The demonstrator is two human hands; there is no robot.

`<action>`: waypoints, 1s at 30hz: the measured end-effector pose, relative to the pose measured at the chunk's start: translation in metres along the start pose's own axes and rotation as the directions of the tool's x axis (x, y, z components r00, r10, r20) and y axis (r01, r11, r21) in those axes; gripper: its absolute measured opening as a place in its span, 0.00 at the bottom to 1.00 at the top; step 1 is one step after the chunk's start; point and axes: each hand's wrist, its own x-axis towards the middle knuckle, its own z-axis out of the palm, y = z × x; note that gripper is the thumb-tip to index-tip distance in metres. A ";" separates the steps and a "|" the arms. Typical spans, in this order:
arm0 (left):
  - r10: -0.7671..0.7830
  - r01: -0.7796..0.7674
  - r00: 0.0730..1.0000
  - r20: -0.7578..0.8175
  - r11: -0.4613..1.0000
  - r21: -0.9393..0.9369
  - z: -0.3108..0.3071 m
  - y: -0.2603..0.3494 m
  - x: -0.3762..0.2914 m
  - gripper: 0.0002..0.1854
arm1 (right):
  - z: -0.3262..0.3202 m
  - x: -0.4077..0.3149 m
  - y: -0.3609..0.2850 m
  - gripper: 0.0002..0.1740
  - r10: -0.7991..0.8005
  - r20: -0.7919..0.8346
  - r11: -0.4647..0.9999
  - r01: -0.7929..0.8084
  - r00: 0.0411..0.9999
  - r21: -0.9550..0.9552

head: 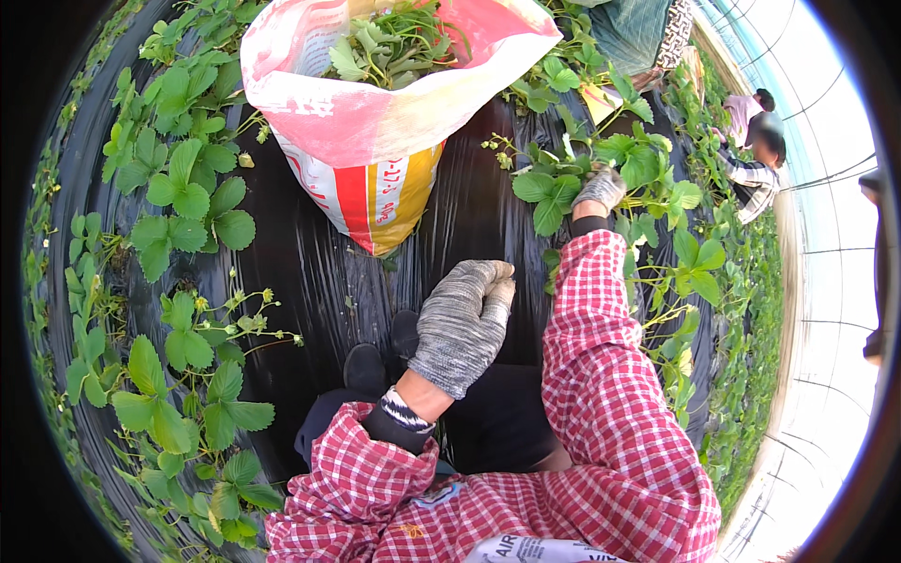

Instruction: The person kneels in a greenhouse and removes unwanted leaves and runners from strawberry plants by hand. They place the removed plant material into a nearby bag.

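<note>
My left hand point(464, 327), in a grey knit glove, hangs above the black plastic mulch film point(310, 295). Its fingers are curled in against the thumb, and nothing shows between them. Reaching forward, my gloved right hand point(602, 188) is among the leaves of a strawberry plant point(637, 158) in the right-hand row. Leaves and the back of the glove hide its fingertips, so I cannot tell whether it grips a stem. Ahead of me stands an open woven plastic sack point(394, 127), its rim folded outward, with picked strawberry leaves and stems point(394, 46) inside.
Strawberry plants point(186, 338) with flowers and small green fruit line the left side. My dark shoes point(366, 369) are on the film. Further right, two people point(757, 165) crouch by another row near the greenhouse wall point(834, 281). Dark green cloth point(630, 35) shows beyond the sack.
</note>
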 end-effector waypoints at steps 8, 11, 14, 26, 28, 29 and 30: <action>0.106 -0.100 0.993 -0.059 0.990 0.096 -0.001 0.003 -0.005 0.08 | 0.049 -0.106 -0.235 0.09 -0.823 0.167 0.549 0.684 0.543 0.481; 0.039 -0.035 0.997 -0.059 0.996 0.076 0.001 0.003 -0.006 0.09 | 0.105 -0.151 -0.254 0.13 -0.825 0.188 0.545 0.663 0.533 0.514; 0.001 0.001 1.000 -0.018 0.993 0.117 0.001 0.001 -0.005 0.09 | 0.166 -0.178 -0.215 0.26 -0.437 0.857 0.300 0.942 0.274 -0.148; 0.061 -0.034 0.995 -0.083 0.954 0.298 -0.038 0.006 -0.007 0.11 | -0.056 -0.290 -0.138 0.30 -0.255 0.868 0.790 0.610 0.427 -0.068; 0.104 -0.051 0.986 -0.133 0.935 0.352 -0.064 -0.003 -0.009 0.11 | -0.079 -0.321 -0.140 0.37 -0.144 0.930 0.748 0.653 0.338 -0.122; 0.169 -0.091 0.970 -0.174 0.919 0.384 -0.082 -0.011 -0.010 0.11 | -0.084 -0.335 -0.141 0.36 -0.212 0.934 0.698 0.714 0.287 -0.062; 0.114 -0.039 0.983 -0.144 0.894 0.447 -0.107 -0.022 -0.009 0.11 | -0.089 -0.348 -0.143 0.34 -0.250 0.933 0.684 0.729 0.258 -0.019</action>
